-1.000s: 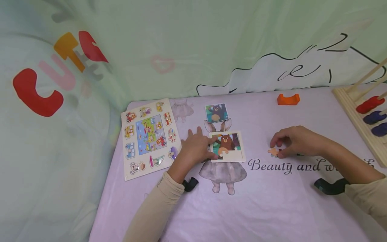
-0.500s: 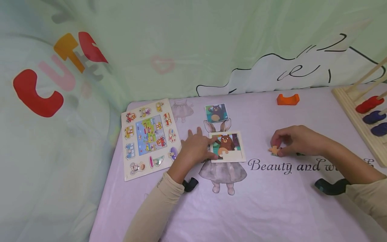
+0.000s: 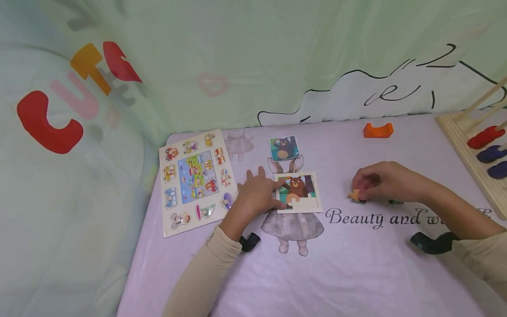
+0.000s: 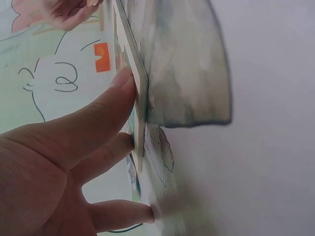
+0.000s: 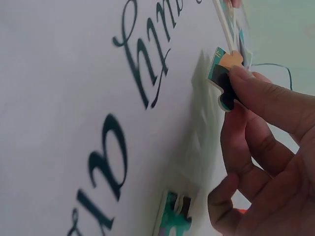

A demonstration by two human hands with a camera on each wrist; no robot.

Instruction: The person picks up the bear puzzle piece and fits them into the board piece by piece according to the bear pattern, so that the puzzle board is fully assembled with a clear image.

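Note:
In the head view, my left hand [image 3: 255, 193] rests with fingers spread at the left side of a bear jigsaw puzzle [image 3: 298, 187] in a pale wooden frame. Its thumb [image 4: 118, 93] and a finger touch the frame's edge in the left wrist view. Bare wood shows at the puzzle's lower right. Off to the right, my right hand [image 3: 390, 181] pinches an orange, black and green jigsaw piece [image 5: 220, 73] between thumb and fingers, raised over the cloth. A second jigsaw piece [image 5: 173, 219], green and brown, lies on the cloth beneath that hand.
A bear picture card [image 3: 284, 148] lies behind the puzzle. To the left is a vehicle peg board [image 3: 168, 222]. An orange block [image 3: 378, 130] sits at the back, and a wooden bead rack [image 3: 471, 160] stands at right. Dark curved pieces [image 3: 433, 243] are by both wrists.
My right hand has shifted slightly left with the pinched jigsaw piece, uncovering more of the piece beneath it. My left hand stays where it was on the puzzle frame.

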